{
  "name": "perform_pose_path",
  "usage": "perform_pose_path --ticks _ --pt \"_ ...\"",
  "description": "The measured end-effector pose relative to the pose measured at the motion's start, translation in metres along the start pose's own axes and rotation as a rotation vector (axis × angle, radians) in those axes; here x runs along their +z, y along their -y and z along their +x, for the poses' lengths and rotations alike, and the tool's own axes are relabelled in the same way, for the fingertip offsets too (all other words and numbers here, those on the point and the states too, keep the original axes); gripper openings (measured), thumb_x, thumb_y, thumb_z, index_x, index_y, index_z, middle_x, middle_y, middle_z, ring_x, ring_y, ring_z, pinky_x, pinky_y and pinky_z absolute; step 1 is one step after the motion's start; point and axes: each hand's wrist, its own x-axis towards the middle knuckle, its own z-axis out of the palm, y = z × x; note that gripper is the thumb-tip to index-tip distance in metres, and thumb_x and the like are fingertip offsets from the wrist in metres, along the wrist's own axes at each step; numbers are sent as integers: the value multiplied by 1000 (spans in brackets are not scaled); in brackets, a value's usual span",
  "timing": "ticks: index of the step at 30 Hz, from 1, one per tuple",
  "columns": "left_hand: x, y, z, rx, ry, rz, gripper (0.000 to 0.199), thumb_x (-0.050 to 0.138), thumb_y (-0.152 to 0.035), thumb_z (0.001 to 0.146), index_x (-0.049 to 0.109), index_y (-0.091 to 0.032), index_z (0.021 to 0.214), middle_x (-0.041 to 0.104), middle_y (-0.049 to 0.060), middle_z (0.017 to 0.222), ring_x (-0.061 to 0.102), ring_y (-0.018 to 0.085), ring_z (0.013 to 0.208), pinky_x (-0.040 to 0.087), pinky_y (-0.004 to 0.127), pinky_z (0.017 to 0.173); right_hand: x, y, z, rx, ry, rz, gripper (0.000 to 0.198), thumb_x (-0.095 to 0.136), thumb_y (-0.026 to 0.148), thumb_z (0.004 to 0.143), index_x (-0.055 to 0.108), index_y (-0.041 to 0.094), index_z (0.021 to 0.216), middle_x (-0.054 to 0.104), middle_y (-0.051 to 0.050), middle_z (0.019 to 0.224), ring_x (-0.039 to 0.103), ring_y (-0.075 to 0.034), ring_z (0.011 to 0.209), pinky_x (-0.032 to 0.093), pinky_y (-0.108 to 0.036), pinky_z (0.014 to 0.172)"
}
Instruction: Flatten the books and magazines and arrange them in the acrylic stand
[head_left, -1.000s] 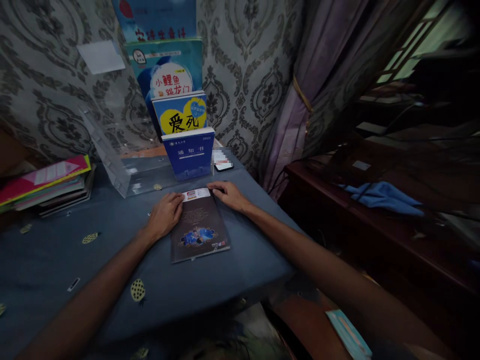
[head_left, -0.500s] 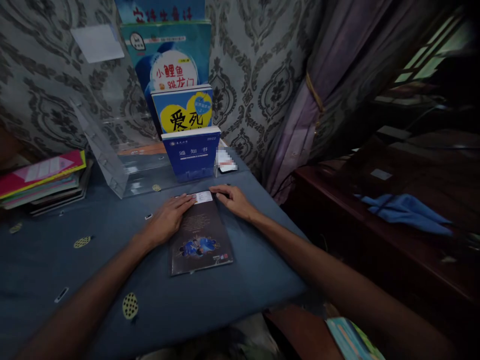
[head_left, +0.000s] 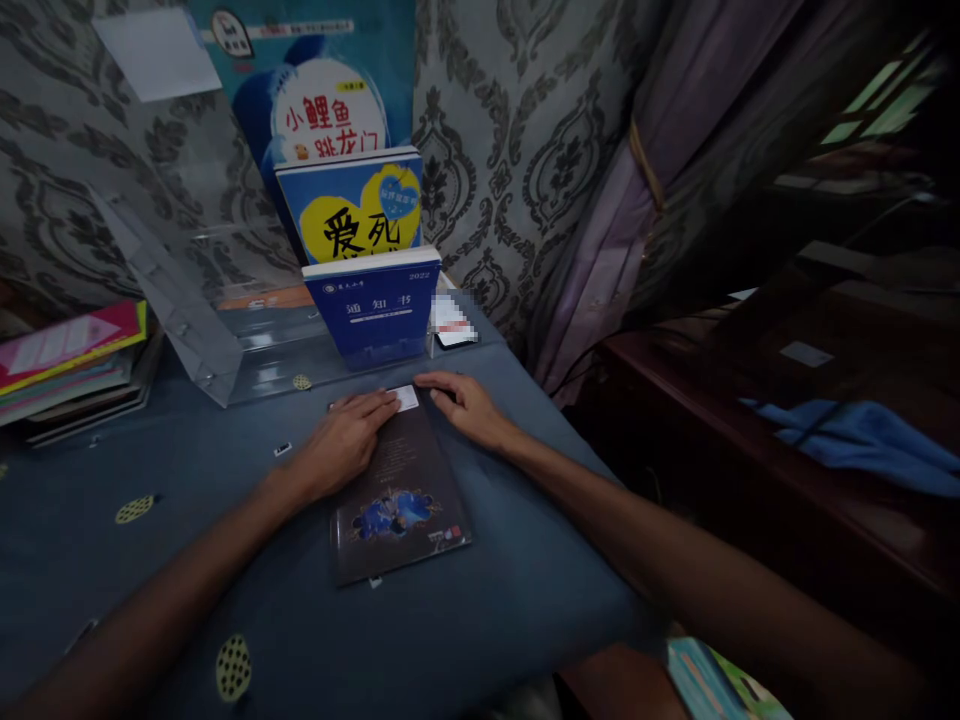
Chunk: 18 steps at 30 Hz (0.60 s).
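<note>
A dark brown book [head_left: 405, 470] with a blue picture near its lower edge lies flat on the blue tablecloth. My left hand [head_left: 349, 440] rests over the book's upper left part, fingers stretched out, with its fingertips on a white label [head_left: 406, 399]. At the upper right corner my right hand [head_left: 472, 410] lies with its index finger extended and the thumb apart from it. Its fingertips are at the book's edge; whether they touch it I cannot tell. Just behind the hands, a blue booklet [head_left: 375, 310] stands upright in a clear stepped rack [head_left: 217, 370].
Behind the booklet stand a yellow-and-blue book [head_left: 360, 210] and a teal book [head_left: 330, 90]. A stack of books [head_left: 75, 370] lies at the left. Right of the table are a purple curtain [head_left: 600, 270] and dark red furniture [head_left: 675, 370] with a blue cloth [head_left: 862, 440].
The view has tilted down and come a little closer, so the rack and its books appear larger. Both hands keep nearly the same places at the book's top.
</note>
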Motion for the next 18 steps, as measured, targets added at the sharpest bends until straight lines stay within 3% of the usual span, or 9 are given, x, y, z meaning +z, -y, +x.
perform_pose_path --ticks 10,18 --pt "4 0 18 54 -22 -53 59 43 -1 85 57 -19 139 61 11 140 57 26 129 46 51 107 0 -1 -5 -28 5 -39 39 48 12 90 68 18 123 74 -10 121 69 -23 114 53 -48 104" --pt "7 2 18 61 42 -67 60 35 -5 92 46 -23 149 51 7 153 43 21 145 39 49 113 -1 -1 -7 -21 12 -22 42 47 12 91 65 22 127 74 -8 122 69 -22 115 53 -46 103"
